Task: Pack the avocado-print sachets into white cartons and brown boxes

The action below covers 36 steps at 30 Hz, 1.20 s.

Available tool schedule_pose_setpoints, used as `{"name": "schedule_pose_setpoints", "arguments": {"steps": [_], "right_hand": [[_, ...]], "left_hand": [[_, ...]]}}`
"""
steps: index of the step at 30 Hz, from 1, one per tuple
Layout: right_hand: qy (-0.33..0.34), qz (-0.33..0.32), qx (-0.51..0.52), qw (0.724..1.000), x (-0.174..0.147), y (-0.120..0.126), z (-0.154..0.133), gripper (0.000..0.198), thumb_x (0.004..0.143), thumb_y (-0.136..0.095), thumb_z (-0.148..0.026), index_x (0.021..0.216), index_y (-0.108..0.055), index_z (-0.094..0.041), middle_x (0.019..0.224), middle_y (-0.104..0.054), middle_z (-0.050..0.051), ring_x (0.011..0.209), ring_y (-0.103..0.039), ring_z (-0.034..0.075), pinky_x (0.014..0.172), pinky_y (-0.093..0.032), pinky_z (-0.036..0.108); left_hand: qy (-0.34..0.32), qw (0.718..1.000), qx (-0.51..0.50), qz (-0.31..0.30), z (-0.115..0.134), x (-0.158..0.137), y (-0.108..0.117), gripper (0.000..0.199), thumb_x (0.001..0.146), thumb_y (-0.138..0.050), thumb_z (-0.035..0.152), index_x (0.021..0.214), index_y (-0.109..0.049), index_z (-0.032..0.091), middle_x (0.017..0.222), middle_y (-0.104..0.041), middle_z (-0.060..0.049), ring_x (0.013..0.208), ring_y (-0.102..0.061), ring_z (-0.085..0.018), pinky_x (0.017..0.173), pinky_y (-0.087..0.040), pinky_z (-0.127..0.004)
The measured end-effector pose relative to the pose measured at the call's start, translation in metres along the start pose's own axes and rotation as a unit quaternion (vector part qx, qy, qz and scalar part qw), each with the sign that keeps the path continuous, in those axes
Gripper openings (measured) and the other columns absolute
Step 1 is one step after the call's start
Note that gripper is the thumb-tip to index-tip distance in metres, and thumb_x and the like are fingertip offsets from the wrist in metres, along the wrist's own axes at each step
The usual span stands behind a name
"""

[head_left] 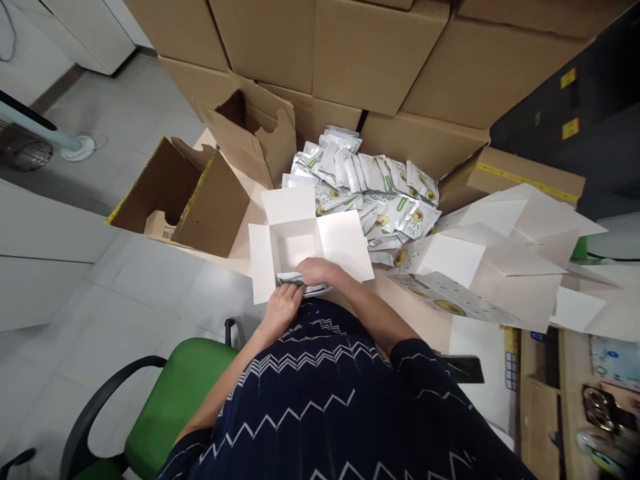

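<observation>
In the head view, the right hand reaches inside the white box, left hand at its near edge by the packets; whether either pinches, can't tell! Pressing hard could buckle that wall.

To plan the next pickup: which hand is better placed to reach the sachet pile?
Probably the right hand: it's nearer the avocado-printed sachets, piled beyond and to the right of the open white carton. The left hand is at the carton's near side, farther from the pile.
</observation>
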State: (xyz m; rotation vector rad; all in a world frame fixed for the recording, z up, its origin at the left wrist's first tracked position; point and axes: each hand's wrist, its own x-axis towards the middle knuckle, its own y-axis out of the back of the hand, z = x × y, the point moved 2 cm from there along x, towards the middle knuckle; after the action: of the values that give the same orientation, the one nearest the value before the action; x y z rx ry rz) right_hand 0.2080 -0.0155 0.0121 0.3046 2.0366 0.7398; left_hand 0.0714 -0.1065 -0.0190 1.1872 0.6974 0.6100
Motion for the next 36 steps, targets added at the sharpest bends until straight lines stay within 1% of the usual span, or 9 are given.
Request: {"name": "schedule_pose_setpoints", "arguments": {"steps": [9, 13, 16, 20, 24, 26, 28, 33, 36], "right_hand": [[0.039, -0.032, -0.006, 0.999, 0.001, -0.004, -0.006, 0.029, 0.089, -0.054, -0.017, 0.103, -0.077, -0.007, 0.102, -0.076, 0.018, 0.085, -0.071, 0.025, 0.071, -0.048, 0.03], [0.039, -0.005, 0.022, 0.999, -0.015, -0.003, -0.004, 0.024, 0.088, -0.055, -0.014, 0.095, -0.076, -0.008, 0.1, -0.076, 0.017, 0.082, -0.068, 0.023, 0.069, -0.046, 0.03], [0.101, 0.093, 0.127, 0.982, -0.045, 0.004, 0.007, 0.025, 0.092, -0.051, -0.02, 0.092, -0.075, -0.012, 0.1, -0.076, 0.014, 0.086, -0.067, 0.021, 0.074, -0.046, 0.03], [0.153, 0.259, 0.423, 0.855, -0.096, 0.012, 0.048, 0.031, 0.093, -0.053, -0.04, 0.101, -0.072, -0.017, 0.092, -0.075, 0.007, 0.083, -0.068, 0.016, 0.076, -0.051, 0.029], [0.018, 0.493, 0.57, 0.656, -0.116, 0.011, 0.111, 0.041, 0.087, -0.059, -0.056, 0.102, -0.069, -0.019, 0.082, -0.073, 0.003, 0.065, -0.065, 0.013, 0.063, -0.052, 0.026], [-0.068, 0.569, 0.545, 0.613, -0.108, 0.012, 0.141, 0.039, 0.085, -0.061, -0.054, 0.099, -0.069, -0.019, 0.079, -0.071, 0.002, 0.062, -0.063, 0.013, 0.061, -0.051, 0.026], [-0.129, 0.594, 0.473, 0.638, -0.091, 0.018, 0.164, 0.033, 0.088, -0.058, -0.046, 0.098, -0.07, -0.017, 0.082, -0.072, 0.004, 0.069, -0.065, 0.016, 0.068, -0.053, 0.03], [-0.141, 0.518, 0.183, 0.824, -0.042, 0.045, 0.191, 0.036, 0.087, -0.057, -0.023, 0.12, -0.071, -0.015, 0.129, -0.067, 0.011, 0.12, -0.055, 0.025, 0.107, -0.04, 0.038], [-0.13, 0.446, 0.079, 0.882, -0.021, 0.054, 0.194, 0.045, 0.088, -0.061, -0.022, 0.133, -0.066, -0.018, 0.144, -0.058, 0.01, 0.13, -0.042, 0.029, 0.111, -0.033, 0.042]], "left_hand": [[0.055, 0.992, -0.001, 0.11, -0.006, -0.004, -0.004, 0.03, 0.095, -0.051, 0.022, 0.123, -0.058, 0.016, 0.138, -0.055, -0.02, 0.136, -0.046, -0.034, 0.112, -0.037, -0.056], [0.031, 0.995, -0.014, 0.098, -0.007, -0.002, -0.007, 0.035, 0.098, -0.044, 0.023, 0.13, -0.052, 0.014, 0.129, -0.064, -0.017, 0.123, -0.057, -0.029, 0.116, -0.032, -0.055], [0.03, 0.996, 0.0, 0.084, -0.008, 0.0, -0.007, 0.041, 0.097, -0.046, 0.023, 0.136, -0.049, 0.01, 0.119, -0.066, -0.017, 0.11, -0.062, -0.028, 0.113, -0.037, -0.05], [0.021, 0.998, 0.038, 0.044, -0.005, 0.004, -0.002, 0.039, 0.097, -0.044, 0.02, 0.135, -0.052, 0.013, 0.111, -0.066, -0.015, 0.1, -0.061, -0.027, 0.103, -0.044, -0.045], [0.023, 0.999, 0.049, -0.005, -0.001, 0.006, 0.002, 0.033, 0.096, -0.042, 0.015, 0.125, -0.058, 0.021, 0.11, -0.066, -0.011, 0.094, -0.06, -0.024, 0.085, -0.048, -0.038], [0.023, 0.999, 0.045, -0.012, 0.0, 0.006, 0.003, 0.033, 0.095, -0.042, 0.013, 0.122, -0.059, 0.022, 0.111, -0.067, -0.01, 0.093, -0.06, -0.024, 0.081, -0.047, -0.037], [0.019, 0.999, 0.038, -0.013, -0.001, 0.005, 0.003, 0.033, 0.095, -0.041, 0.012, 0.119, -0.061, 0.022, 0.109, -0.068, -0.01, 0.092, -0.06, -0.024, 0.08, -0.046, -0.038], [0.02, 0.998, 0.049, -0.016, -0.002, -0.002, 0.003, 0.032, 0.096, -0.039, 0.011, 0.117, -0.061, 0.022, 0.103, -0.069, -0.009, 0.092, -0.06, -0.025, 0.08, -0.045, -0.038], [0.025, 0.998, 0.059, -0.017, 0.0, -0.006, 0.004, 0.031, 0.097, -0.04, 0.012, 0.119, -0.059, 0.021, 0.104, -0.069, -0.008, 0.092, -0.06, -0.025, 0.079, -0.044, -0.038]]}}
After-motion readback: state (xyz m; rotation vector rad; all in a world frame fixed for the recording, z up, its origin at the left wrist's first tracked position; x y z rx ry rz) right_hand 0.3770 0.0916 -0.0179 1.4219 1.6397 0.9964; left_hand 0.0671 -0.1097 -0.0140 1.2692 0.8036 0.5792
